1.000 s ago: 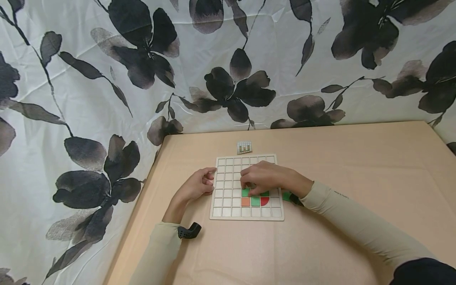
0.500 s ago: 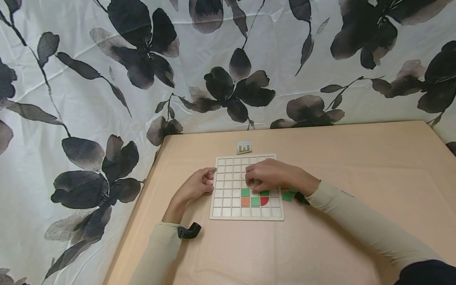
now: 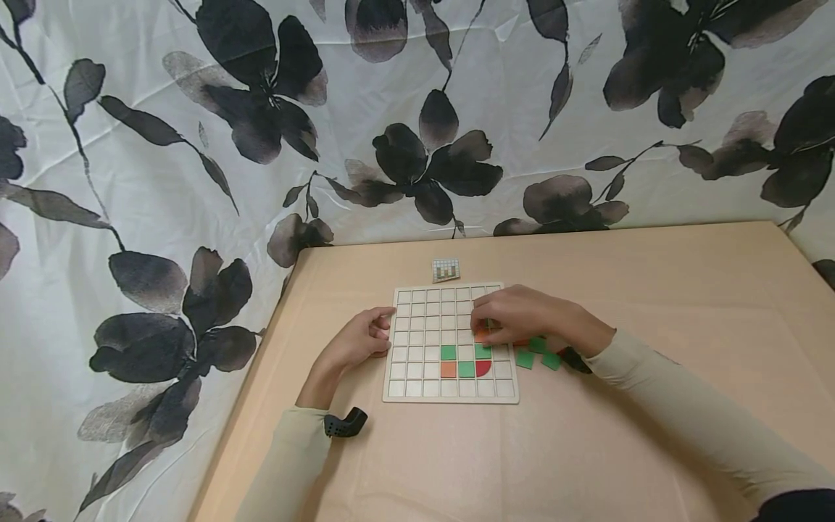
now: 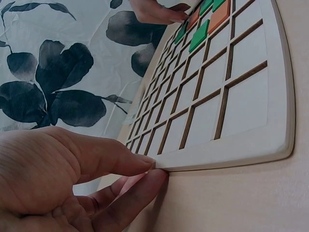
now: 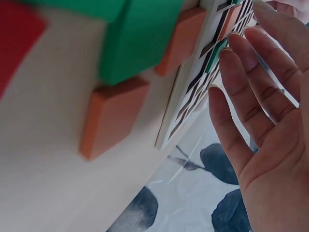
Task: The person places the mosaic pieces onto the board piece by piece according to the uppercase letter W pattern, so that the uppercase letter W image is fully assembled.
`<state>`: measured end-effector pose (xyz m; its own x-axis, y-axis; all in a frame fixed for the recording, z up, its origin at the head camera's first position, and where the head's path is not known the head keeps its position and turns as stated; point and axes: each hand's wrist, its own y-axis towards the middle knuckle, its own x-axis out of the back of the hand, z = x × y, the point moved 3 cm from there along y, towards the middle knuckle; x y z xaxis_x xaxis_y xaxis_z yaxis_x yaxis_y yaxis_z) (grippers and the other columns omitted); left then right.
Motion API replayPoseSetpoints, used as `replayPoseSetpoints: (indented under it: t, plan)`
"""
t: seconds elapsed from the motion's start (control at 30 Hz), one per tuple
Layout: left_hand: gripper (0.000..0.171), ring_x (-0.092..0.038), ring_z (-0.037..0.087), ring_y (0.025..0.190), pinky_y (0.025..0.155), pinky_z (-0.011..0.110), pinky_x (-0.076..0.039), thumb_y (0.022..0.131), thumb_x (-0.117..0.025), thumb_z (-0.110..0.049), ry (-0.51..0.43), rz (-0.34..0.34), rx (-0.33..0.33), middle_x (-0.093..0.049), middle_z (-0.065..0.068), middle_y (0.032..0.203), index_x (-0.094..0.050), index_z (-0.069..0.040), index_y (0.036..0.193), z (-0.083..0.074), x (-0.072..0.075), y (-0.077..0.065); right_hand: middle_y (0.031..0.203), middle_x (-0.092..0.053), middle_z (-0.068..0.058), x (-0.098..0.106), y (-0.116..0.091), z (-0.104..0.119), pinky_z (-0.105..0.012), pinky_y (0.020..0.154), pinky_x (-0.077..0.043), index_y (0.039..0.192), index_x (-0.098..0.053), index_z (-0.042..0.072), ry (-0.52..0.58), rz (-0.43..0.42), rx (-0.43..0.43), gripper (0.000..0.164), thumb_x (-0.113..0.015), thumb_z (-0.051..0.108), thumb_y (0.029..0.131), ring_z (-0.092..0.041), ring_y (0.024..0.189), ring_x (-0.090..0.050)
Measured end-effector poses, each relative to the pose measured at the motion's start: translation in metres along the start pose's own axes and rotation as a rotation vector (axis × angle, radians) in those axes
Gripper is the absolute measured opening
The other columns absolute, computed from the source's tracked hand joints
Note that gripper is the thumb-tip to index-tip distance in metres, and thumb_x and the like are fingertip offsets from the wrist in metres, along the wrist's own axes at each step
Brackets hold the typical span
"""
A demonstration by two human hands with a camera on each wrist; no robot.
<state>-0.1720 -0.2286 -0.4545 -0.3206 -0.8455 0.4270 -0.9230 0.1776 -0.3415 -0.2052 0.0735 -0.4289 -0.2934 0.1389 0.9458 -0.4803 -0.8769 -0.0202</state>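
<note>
A white grid board (image 3: 417, 337) lies on the table. My left hand (image 3: 355, 338) is at its left edge, and in the left wrist view thumb and fingers pinch the board's corner. Green tiles (image 3: 448, 352), orange tiles (image 3: 448, 370) and a red rounded tile (image 3: 483, 368) sit in its cells. Over the board's right part hovers my right hand (image 3: 515, 315), close to another orange tile (image 3: 481, 336) in a cell. In the right wrist view its fingers are loosely extended, with no tile seen between them. Part of the board is hidden under this hand.
Loose green tiles (image 3: 525, 359) lie right of the board, beside and partly under the right wrist, with orange tiles (image 5: 116, 118) among them. A small patterned card (image 3: 446, 270) lies behind the board. A floral cloth (image 3: 365, 94) hangs behind the table.
My right hand has moved rightward across the board, uncovering a green tile and an orange tile in the cells and more loose green tiles. My left hand has stayed at the board's edge.
</note>
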Motion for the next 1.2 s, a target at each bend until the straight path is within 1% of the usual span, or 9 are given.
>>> replayPoseSetpoints:
  t: [0.1,0.37,0.5,0.67,0.73,0.87,1.07,1.2]
  plan:
    - [0.071,-0.051,0.02,0.093,0.071,0.031,-0.056,0.086,-0.065,0.017,0.004,0.0,-0.001,-0.047,0.012,0.116,-0.047,-0.008,0.15,0.0,0.0,0.0,0.091,-0.062,0.009,0.001,-0.006,-0.004,-0.026,0.067,-0.045,0.101,-0.072,0.022,0.015,-0.002,-0.024,0.018,-0.078,0.034,0.089,-0.003,0.073,-0.05]
    - [0.071,-0.051,0.02,0.093,0.071,0.031,-0.056,0.086,-0.065,0.017,0.005,-0.008,0.001,-0.048,0.012,0.115,-0.048,-0.009,0.15,0.0,0.0,-0.001,0.091,-0.061,0.01,0.005,-0.023,-0.013,-0.027,0.071,-0.046,0.105,-0.073,0.023,0.034,0.026,-0.104,0.021,-0.08,0.032,0.087,-0.008,0.081,-0.054]
    - [0.072,-0.052,0.02,0.092,0.071,0.03,-0.055,0.086,-0.065,0.018,0.006,-0.012,0.001,-0.048,0.012,0.115,-0.048,-0.009,0.15,0.0,0.0,0.0,0.092,-0.062,0.01,0.006,-0.032,-0.017,-0.027,0.072,-0.046,0.105,-0.074,0.022,0.039,0.013,-0.119,0.023,-0.081,0.031,0.086,-0.009,0.082,-0.054]
    - [0.071,-0.052,0.02,0.093,0.071,0.03,-0.055,0.086,-0.066,0.018,0.0,-0.008,0.01,-0.049,0.012,0.115,-0.048,-0.009,0.15,0.0,-0.001,-0.001,0.091,-0.061,0.012,0.004,-0.043,-0.023,-0.027,0.072,-0.047,0.105,-0.074,0.023,0.045,-0.004,-0.15,0.024,-0.082,0.034,0.086,-0.008,0.081,-0.054]
    - [0.071,-0.051,0.021,0.093,0.071,0.03,-0.055,0.086,-0.065,0.018,-0.003,-0.005,0.012,-0.048,0.012,0.115,-0.048,-0.009,0.149,-0.001,-0.001,-0.001,0.09,-0.06,0.014,0.003,-0.047,-0.025,-0.027,0.072,-0.046,0.105,-0.073,0.025,0.043,-0.006,-0.164,0.025,-0.082,0.037,0.085,-0.007,0.081,-0.053]
    - [0.071,-0.051,0.02,0.092,0.07,0.03,-0.055,0.086,-0.065,0.018,-0.004,-0.005,0.006,-0.048,0.012,0.115,-0.048,-0.008,0.15,-0.001,0.0,-0.001,0.088,-0.059,0.015,0.003,-0.054,-0.029,-0.027,0.07,-0.046,0.102,-0.073,0.028,0.05,-0.013,-0.175,0.023,-0.083,0.036,0.084,-0.005,0.079,-0.052]
    - [0.071,-0.051,0.019,0.091,0.07,0.03,-0.055,0.085,-0.065,0.018,-0.008,-0.004,0.006,-0.048,0.012,0.114,-0.048,-0.007,0.149,-0.002,0.0,-0.001,0.087,-0.058,0.018,-0.002,-0.061,-0.035,-0.025,0.07,-0.046,0.102,-0.072,0.031,0.073,-0.014,-0.213,0.023,-0.084,0.037,0.083,-0.005,0.079,-0.054]
    - [0.071,-0.051,0.019,0.091,0.07,0.03,-0.055,0.085,-0.065,0.019,-0.007,-0.006,0.006,-0.048,0.012,0.114,-0.048,-0.007,0.149,-0.002,0.0,-0.001,0.087,-0.058,0.017,-0.004,-0.063,-0.035,-0.025,0.069,-0.046,0.101,-0.072,0.031,0.077,-0.023,-0.205,0.022,-0.085,0.034,0.083,-0.005,0.079,-0.054]
